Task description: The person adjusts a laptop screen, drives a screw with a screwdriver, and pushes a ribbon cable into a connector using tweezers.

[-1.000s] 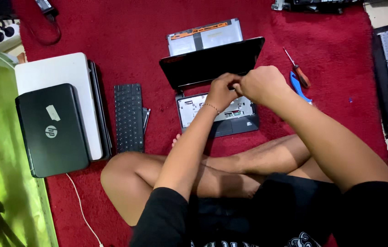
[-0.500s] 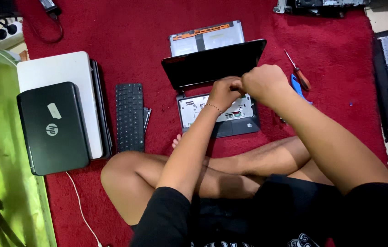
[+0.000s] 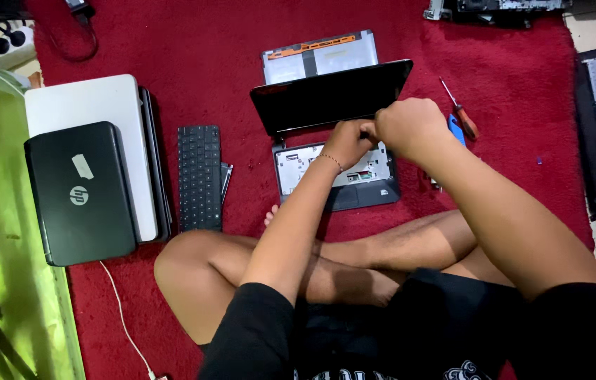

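Open laptop [image 3: 333, 141] on red carpet [image 3: 192, 63], both hands [image 3: 382, 134] touching its hinge edge

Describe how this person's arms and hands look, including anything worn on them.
Both arms are bare from the upper arm down, under short black sleeves. The left hand has a thin bracelet at the wrist. The right hand wears nothing that shows: no gloves, no watch, no visible rings.
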